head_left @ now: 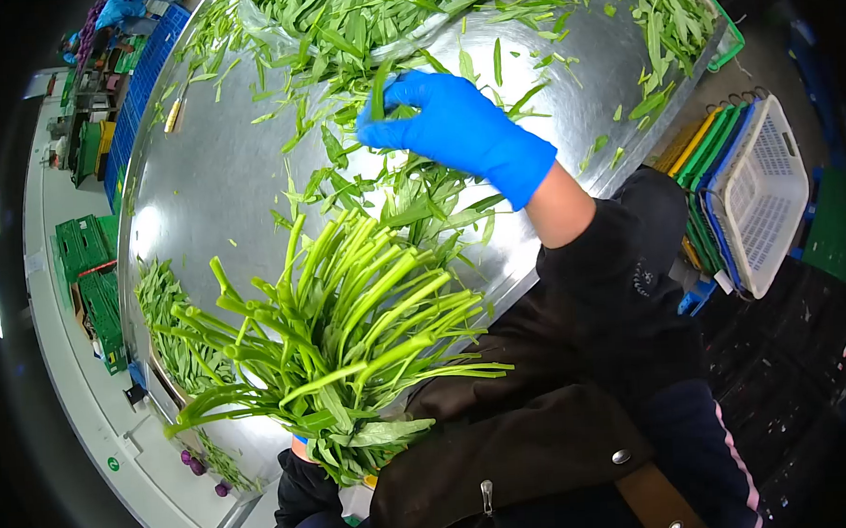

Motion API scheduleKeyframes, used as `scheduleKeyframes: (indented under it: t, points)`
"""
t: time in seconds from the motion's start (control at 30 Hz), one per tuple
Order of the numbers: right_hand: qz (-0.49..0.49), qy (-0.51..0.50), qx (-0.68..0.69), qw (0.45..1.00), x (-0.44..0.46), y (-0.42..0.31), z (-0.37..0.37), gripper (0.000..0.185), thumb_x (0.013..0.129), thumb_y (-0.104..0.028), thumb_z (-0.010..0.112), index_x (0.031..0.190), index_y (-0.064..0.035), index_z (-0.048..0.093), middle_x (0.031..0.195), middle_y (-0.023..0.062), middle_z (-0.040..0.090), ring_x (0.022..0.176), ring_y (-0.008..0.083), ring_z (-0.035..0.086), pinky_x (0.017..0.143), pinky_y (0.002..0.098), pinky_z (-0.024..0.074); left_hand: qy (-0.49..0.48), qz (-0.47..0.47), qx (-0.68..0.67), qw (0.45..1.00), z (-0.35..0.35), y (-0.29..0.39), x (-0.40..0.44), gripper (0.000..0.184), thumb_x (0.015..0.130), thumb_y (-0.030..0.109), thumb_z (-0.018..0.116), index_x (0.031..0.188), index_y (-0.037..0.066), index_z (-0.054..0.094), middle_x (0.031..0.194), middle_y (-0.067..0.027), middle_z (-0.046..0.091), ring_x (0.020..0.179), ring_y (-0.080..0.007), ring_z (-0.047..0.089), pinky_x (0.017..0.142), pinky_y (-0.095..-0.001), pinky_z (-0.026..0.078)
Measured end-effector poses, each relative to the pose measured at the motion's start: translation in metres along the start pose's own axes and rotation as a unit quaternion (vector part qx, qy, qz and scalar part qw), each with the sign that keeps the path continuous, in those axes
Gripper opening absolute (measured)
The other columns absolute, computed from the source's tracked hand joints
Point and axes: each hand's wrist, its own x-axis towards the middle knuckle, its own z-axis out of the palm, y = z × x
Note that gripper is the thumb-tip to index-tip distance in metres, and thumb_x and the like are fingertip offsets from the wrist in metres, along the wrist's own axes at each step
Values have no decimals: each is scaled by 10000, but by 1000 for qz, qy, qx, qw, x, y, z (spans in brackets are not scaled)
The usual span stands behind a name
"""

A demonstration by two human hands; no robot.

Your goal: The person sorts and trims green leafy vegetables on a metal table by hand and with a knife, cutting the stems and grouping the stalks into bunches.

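Note:
A thick bunch of water spinach (349, 305), cut stems fanning up and away from me, is held close to my body at the table's front edge. My left hand (301, 446) is beneath it, almost wholly hidden, with only a scrap of blue glove and the wrist showing. In a blue glove, my right hand (455, 130) is over the table beyond the bunch, fingers and thumb curled together round a narrow green leaf (379, 91). Loose leaves (420, 203) lie scattered on the metal table (221, 169) below that hand.
A large leaf heap (356, 22) with clear plastic sheeting covers the far side. More leaves lie at the right corner (663, 27) and left edge (175, 322). A knife (173, 114) rests at far left. Stacked crates (755, 193) stand right; green crates (87, 246) stand left.

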Motion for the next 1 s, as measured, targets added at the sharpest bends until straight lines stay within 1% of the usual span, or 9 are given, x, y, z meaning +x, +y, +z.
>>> scheduleKeyframes:
  t: [0.1, 0.23, 0.33, 0.53, 0.57, 0.67, 0.73, 0.9, 1.0]
  points:
    - [-66, -275, 205, 937, 1, -16, 4, 374, 800, -366, 729, 1060, -98, 718, 996, 124, 692, 927, 288, 661, 838, 363, 512, -3, -4, 5, 1000, 2, 0, 1, 552, 850, 544, 623, 1145, 89, 515, 835, -25, 483, 735, -170, 464, 677, -318, 410]
    - [-245, -145, -38, 958, 0, -23, 51, 335, 784, -334, 744, 1025, -102, 733, 967, 130, 706, 865, 311, 666, 786, 373, 521, -7, -9, 9, 1000, 5, 0, 6, 557, 849, 552, 622, 1145, 92, 513, 831, -22, 476, 733, -167, 458, 676, -316, 407]
    - [-191, -321, 56, 926, 15, -29, 56, 310, 750, -321, 775, 932, -72, 741, 836, 143, 705, 760, 287, 673, 710, 362, 529, -8, -12, 8, 1000, 5, 0, 4, 561, 848, 558, 622, 1144, 94, 510, 829, -20, 470, 732, -165, 453, 676, -314, 404]
    - [-92, -183, 282, 937, 11, 0, 57, 245, 827, -268, 697, 934, -49, 727, 808, 64, 710, 691, 153, 647, 619, 301, 512, -12, -15, 5, 1000, 3, 0, 6, 569, 847, 570, 621, 1144, 98, 506, 825, -15, 458, 730, -160, 443, 676, -311, 399]
    - [26, -97, 452, 886, 12, 10, 49, 337, 856, -328, 672, 999, -25, 708, 822, 63, 717, 707, 162, 667, 616, 293, 518, -14, -18, 5, 1000, 2, 1, 7, 570, 847, 572, 620, 1144, 99, 505, 824, -15, 457, 730, -159, 442, 676, -311, 398]
    - [-106, -182, 806, 554, 12, 84, 27, 461, 903, -330, 623, 1210, 13, 589, 985, 36, 700, 794, 120, 670, 639, 258, 527, -19, -14, 1, 1000, 1, 1, 9, 574, 846, 577, 620, 1143, 101, 503, 822, -12, 451, 729, -157, 437, 676, -310, 396]
    - [202, -80, 395, 892, -18, 67, 23, 565, 919, -367, 613, 1345, -24, 470, 1099, 46, 668, 829, 135, 666, 670, 272, 542, -24, -10, -1, 1000, 5, 1, 11, 577, 845, 581, 619, 1143, 102, 502, 820, -11, 447, 728, -156, 434, 676, -309, 394]
    - [229, -235, 357, 875, -51, 21, 64, 302, 901, -343, 647, 1046, -89, 723, 919, 17, 673, 703, 82, 608, 562, 252, 510, -35, -4, -4, 999, 8, 4, 15, 583, 844, 591, 618, 1143, 105, 498, 816, -7, 438, 726, -152, 426, 676, -306, 390]
    - [219, -80, 369, 900, -37, 21, 46, 395, 932, -407, 592, 977, -43, 741, 696, 30, 642, 395, 43, 397, 334, 191, 298, -39, 3, -7, 999, 7, 3, 12, 587, 843, 597, 618, 1142, 107, 496, 814, -5, 432, 725, -150, 421, 676, -305, 387]
